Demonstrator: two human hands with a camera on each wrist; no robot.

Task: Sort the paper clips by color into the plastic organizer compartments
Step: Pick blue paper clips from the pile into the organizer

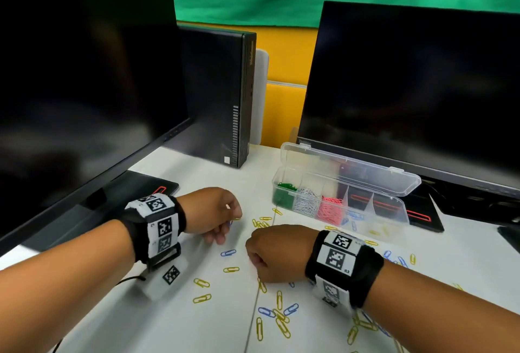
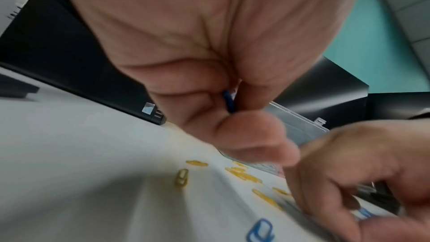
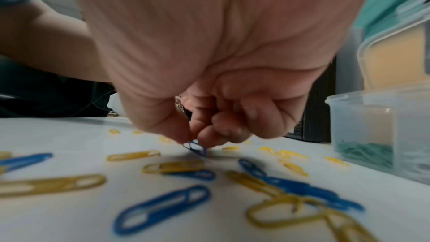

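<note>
Blue and yellow paper clips (image 1: pixel 277 314) lie scattered over the white table (image 1: pixel 197 324). A clear plastic organizer (image 1: pixel 405 212) with its lid open stands at the back right; it holds green clips (image 1: pixel 282 198), white clips (image 1: pixel 305 205) and red clips (image 1: pixel 330 210) in separate compartments. My left hand (image 1: pixel 230 223) hovers left of centre, and its curled fingers hold a blue clip (image 2: pixel 229 102). My right hand (image 1: pixel 256 257) is down on the table. Its thumb and fingertip (image 3: pixel 204 137) pinch a blue clip (image 3: pixel 197 148) that touches the surface.
A large dark monitor (image 1: pixel 84 85) fills the left, and a second monitor (image 1: pixel 416 94) stands behind the organizer. A small black computer (image 1: pixel 225 94) is upright between them. The black monitor bases (image 1: pixel 422 212) lie flat on the table. A seam (image 1: pixel 253 310) runs down the table.
</note>
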